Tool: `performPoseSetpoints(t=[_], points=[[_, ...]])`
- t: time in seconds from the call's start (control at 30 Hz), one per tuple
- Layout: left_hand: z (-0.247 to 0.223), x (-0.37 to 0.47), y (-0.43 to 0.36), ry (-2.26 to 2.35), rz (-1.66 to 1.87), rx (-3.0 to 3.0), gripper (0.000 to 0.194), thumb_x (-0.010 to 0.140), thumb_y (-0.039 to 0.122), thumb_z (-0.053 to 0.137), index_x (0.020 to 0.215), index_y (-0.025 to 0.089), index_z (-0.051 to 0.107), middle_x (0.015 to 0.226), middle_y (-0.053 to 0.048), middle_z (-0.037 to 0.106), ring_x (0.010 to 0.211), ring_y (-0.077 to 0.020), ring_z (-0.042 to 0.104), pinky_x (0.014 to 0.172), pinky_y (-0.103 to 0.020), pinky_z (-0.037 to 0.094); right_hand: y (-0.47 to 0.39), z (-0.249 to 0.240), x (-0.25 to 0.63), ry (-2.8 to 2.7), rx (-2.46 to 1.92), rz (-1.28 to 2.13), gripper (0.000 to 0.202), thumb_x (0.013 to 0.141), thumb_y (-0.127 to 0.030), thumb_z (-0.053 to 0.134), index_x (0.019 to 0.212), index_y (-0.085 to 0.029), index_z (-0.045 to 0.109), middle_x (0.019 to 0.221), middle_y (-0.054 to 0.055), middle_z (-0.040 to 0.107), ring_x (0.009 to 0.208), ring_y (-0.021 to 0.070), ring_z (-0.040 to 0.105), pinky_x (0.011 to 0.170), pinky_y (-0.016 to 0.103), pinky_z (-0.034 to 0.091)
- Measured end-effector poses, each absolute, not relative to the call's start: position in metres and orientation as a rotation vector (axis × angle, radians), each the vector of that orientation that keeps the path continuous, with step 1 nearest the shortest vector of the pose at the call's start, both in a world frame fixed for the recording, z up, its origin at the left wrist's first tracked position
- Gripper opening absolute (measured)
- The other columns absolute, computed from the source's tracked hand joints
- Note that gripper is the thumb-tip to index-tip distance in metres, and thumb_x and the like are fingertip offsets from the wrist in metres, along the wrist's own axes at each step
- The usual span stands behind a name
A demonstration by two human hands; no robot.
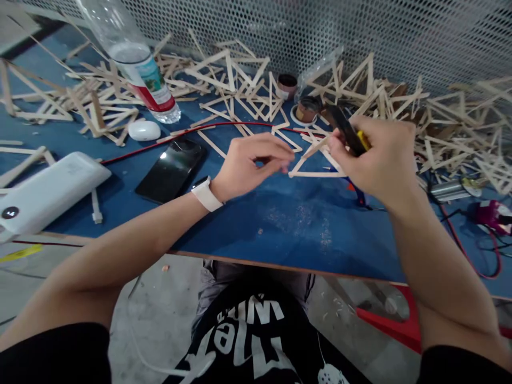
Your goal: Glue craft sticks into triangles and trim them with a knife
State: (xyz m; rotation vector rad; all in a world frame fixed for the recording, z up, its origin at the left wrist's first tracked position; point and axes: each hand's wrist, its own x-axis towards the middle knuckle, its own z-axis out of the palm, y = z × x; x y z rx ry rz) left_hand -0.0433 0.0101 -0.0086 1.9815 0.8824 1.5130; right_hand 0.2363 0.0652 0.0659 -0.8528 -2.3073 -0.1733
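Observation:
My left hand is closed, thumb and fingertips pinched together beside the corner of a frame of wooden sticks. Anything between those fingertips is too small to make out. My right hand grips a black and yellow tool that looks like a utility knife, tilted above the frame's right side. Under this hand, a blue tool with an orange part lies partly hidden on the blue table. A small brown pot stands just behind the frame.
Piles of stick frames line the back against a perforated metal screen. To the left are a water bottle, a white earbud case, a black phone and a white power bank. A red cable crosses the table.

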Motion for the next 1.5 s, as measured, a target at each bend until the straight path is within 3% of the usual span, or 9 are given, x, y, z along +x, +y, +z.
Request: performPoseSetpoints(t=[0.1,0.23,0.33,0.5,0.63,0.77,1.17,1.37,1.5], points=[[0.02,-0.034,-0.025,0.385,1.318,1.942,0.02,0.116,0.017,0.075,0.127,0.024,0.09,0.1,-0.002,0.093,0.08,-0.0139,0.09,0.074,-0.019,0.073,0.086,0.074,0.234,-2.303,-0.883,-0.093,0.028,0.103,-0.045,0.088,0.088,-0.026,0.074,0.067,0.001,0.065,0.06,0.0171,0.057,0.061,0.039,0.04],[0.049,-0.023,-0.07,-0.083,1.218,2.004,0.021,0.11,0.004,0.08,0.111,0.024,0.086,0.103,0.003,0.094,0.092,-0.0115,0.092,0.088,-0.02,0.072,0.078,0.082,0.23,-2.3,-0.905,0.161,0.02,0.109,-0.048,0.081,0.099,-0.031,0.078,0.074,0.0,0.07,0.064,0.0183,0.058,0.065,0.042,0.046],[0.052,-0.019,-0.085,0.118,1.316,2.207,0.007,0.113,0.022,0.085,0.106,0.022,0.082,0.098,0.002,0.093,0.097,-0.0139,0.092,0.098,-0.032,0.065,0.065,0.086,0.228,-2.288,-0.91,0.273,0.015,0.107,-0.046,0.081,0.099,-0.033,0.082,0.071,0.0,0.069,0.061,0.0187,0.055,0.06,0.043,0.042],[0.043,-0.024,-0.078,0.256,1.517,2.252,0.039,0.128,0.041,0.059,0.104,0.019,0.08,0.079,0.003,0.084,0.097,-0.0162,0.09,0.1,-0.036,0.061,0.06,0.086,0.227,-2.244,-0.869,0.51,0.018,0.106,-0.047,0.084,0.097,-0.032,0.083,0.07,-0.001,0.07,0.06,0.0177,0.056,0.057,0.04,0.041],[0.036,-0.034,-0.048,0.792,1.677,2.04,0.033,0.127,0.034,0.054,0.123,0.022,0.084,0.113,-0.007,0.09,0.105,-0.0183,0.085,0.099,-0.034,0.066,0.055,0.081,0.224,-2.279,-0.737,0.65,0.018,0.103,-0.045,0.089,0.098,-0.03,0.082,0.068,-0.004,0.071,0.055,0.014,0.058,0.053,0.036,0.041],[0.021,-0.037,-0.027,0.822,1.254,2.027,0.037,0.126,0.04,0.056,0.148,0.023,0.08,0.131,-0.009,0.09,0.115,-0.02,0.087,0.096,-0.03,0.07,0.041,0.069,0.224,-2.297,-0.742,0.53,0.01,0.107,-0.035,0.08,0.099,-0.03,0.081,0.07,-0.004,0.073,0.055,0.0142,0.059,0.054,0.035,0.044],[-0.009,-0.025,-0.039,0.681,1.185,1.596,0.015,0.112,0.042,0.087,0.119,0.032,0.093,0.109,-0.001,0.094,0.093,-0.0231,0.093,0.076,-0.032,0.08,0.006,0.032,0.226,-2.304,-0.987,0.283,0.022,0.106,-0.048,0.075,0.095,-0.03,0.082,0.075,0.0,0.077,0.059,0.019,0.066,0.059,0.036,0.054],[-0.014,-0.024,-0.035,0.759,1.217,1.53,0.029,0.104,0.053,0.093,0.119,0.029,0.093,0.107,-0.001,0.093,0.095,-0.0233,0.094,0.082,-0.032,0.082,-0.007,0.042,0.233,-2.28,-0.899,0.086,0.021,0.11,-0.052,0.081,0.108,-0.031,0.078,0.08,-0.002,0.078,0.064,0.0185,0.07,0.065,0.038,0.053],[-0.011,-0.027,-0.032,0.729,1.31,1.488,0.025,0.101,0.05,0.097,0.118,0.031,0.093,0.111,0.002,0.093,0.097,-0.0213,0.094,0.09,-0.033,0.083,-0.015,0.051,0.249,-2.473,-0.883,0.008,0.018,0.122,-0.045,0.062,0.127,-0.034,0.074,0.094,-0.002,0.082,0.071,0.018,0.073,0.065,0.04,0.048]])
